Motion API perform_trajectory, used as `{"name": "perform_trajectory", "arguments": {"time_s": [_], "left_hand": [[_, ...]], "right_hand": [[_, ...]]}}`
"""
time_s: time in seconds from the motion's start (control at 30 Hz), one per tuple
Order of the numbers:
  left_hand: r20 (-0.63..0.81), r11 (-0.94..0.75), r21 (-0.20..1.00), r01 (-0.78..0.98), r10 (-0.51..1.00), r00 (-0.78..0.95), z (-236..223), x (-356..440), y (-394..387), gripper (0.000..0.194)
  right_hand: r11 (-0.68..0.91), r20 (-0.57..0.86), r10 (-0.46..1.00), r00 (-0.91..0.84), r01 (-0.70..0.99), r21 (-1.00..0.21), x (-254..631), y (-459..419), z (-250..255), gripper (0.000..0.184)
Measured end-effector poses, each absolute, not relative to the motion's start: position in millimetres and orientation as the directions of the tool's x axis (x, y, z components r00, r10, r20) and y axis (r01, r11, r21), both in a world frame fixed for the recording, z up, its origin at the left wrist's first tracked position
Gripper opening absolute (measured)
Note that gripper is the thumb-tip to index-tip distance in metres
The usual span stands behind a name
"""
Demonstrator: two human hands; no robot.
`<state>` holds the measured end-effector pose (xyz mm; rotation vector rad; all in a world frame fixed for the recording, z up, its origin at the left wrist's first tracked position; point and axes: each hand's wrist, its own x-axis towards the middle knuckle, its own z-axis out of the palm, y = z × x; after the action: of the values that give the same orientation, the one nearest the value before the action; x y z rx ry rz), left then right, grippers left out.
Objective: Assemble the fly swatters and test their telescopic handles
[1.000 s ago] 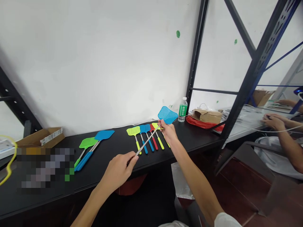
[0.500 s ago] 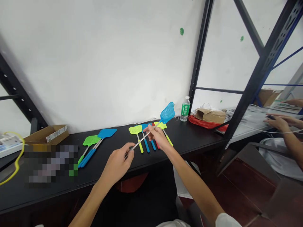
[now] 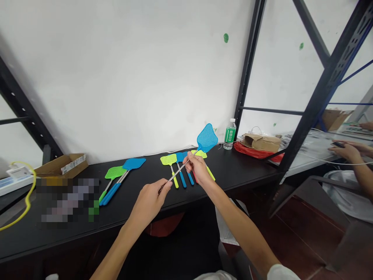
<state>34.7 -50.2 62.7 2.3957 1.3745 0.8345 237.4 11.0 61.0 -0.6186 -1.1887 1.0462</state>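
Note:
A fly swatter (image 3: 207, 138) with a blue perforated head and a thin metal shaft slants up to the right above the table. My left hand (image 3: 152, 197) is closed round the lower end of the shaft. Higher up, below the blue head, my right hand (image 3: 198, 166) pinches the same shaft. Behind the hands lies a row of fly swatters, among them a yellow one (image 3: 169, 159) and a blue one (image 3: 181, 171); my right hand partly covers a red one. Farther left, a green swatter (image 3: 115, 172) rests against blue swatters (image 3: 134, 163).
On the black table (image 3: 140, 182) stand a cardboard box (image 3: 55, 163) at left and a water bottle (image 3: 230, 134) at the back right. Beyond it are a red bag (image 3: 256, 152) and brown cardboard (image 3: 260, 142). Another person's hands (image 3: 348, 149) show at far right, past a rack post (image 3: 309, 105).
The held swatter's blue head has turned to face me more broadly. Both hands keep their hold on the shaft. The whole view has shifted slightly.

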Motion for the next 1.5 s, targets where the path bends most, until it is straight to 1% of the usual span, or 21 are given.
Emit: {"name": "perform_trajectory", "arguments": {"time_s": [0.2, 0.33, 0.5, 0.73, 0.87, 0.97, 1.1, 1.2, 1.27, 1.33, 1.4, 1.5], "left_hand": [[0.348, -0.508, 0.41, 0.757, 0.855, 0.385, 62.5, 34.3, -50.3, 0.04], [0.34, -0.513, 0.372, 0.774, 0.851, 0.4, 63.4, 34.0, -50.7, 0.039], [0.32, -0.501, 0.297, 0.813, 0.854, 0.41, 63.8, 34.6, -50.1, 0.039], [0.296, -0.513, 0.23, 0.827, 0.847, 0.442, 64.1, 33.2, -50.6, 0.039], [0.275, -0.501, 0.203, 0.841, 0.854, 0.443, 65.0, 30.3, -49.2, 0.038], [0.268, -0.475, 0.182, 0.861, 0.866, 0.422, 65.4, 22.9, -46.1, 0.038], [0.304, -0.432, 0.163, 0.887, 0.878, 0.371, 67.4, 14.3, -43.8, 0.036], [0.347, -0.408, 0.192, 0.893, 0.879, 0.327, 70.1, 14.9, -45.0, 0.037], [0.371, -0.404, 0.218, 0.888, 0.876, 0.308, 71.1, 17.8, -46.1, 0.037], [0.381, -0.411, 0.229, 0.882, 0.872, 0.307, 70.7, 20.7, -46.8, 0.036], [0.375, -0.415, 0.227, 0.881, 0.872, 0.314, 69.7, 22.7, -47.3, 0.035], [0.353, -0.419, 0.231, 0.878, 0.877, 0.326, 68.4, 24.2, -47.8, 0.035]], "right_hand": [[0.412, 0.398, 0.91, 0.114, -0.345, -0.844, 254.9, 22.2, 61.1, 0.05], [0.429, 0.387, 0.903, 0.185, -0.366, -0.826, 271.6, 25.7, 66.3, 0.053], [0.452, 0.368, 0.888, 0.275, -0.378, -0.808, 295.6, 29.4, 72.3, 0.052], [0.472, 0.356, 0.869, 0.343, -0.36, -0.805, 320.7, 31.2, 74.4, 0.05], [0.459, 0.338, 0.875, 0.346, -0.376, -0.805, 322.1, 32.8, 71.3, 0.048], [0.438, 0.331, 0.89, 0.314, -0.388, -0.811, 317.0, 34.0, 67.6, 0.047], [0.416, 0.365, 0.909, 0.201, -0.388, -0.822, 302.3, 31.6, 65.3, 0.044], [0.392, 0.392, 0.917, 0.07, -0.335, -0.857, 284.6, 25.2, 65.6, 0.045], [0.362, 0.4, 0.913, -0.075, -0.299, -0.883, 271.2, 19.3, 65.7, 0.047], [0.351, 0.411, 0.894, -0.178, -0.292, -0.89, 259.4, 13.6, 65.5, 0.048], [0.349, 0.417, 0.883, -0.217, -0.29, -0.891, 251.2, 9.7, 64.8, 0.048], [0.336, 0.403, 0.89, -0.212, -0.293, -0.895, 247.1, 8.9, 62.7, 0.049]]}}
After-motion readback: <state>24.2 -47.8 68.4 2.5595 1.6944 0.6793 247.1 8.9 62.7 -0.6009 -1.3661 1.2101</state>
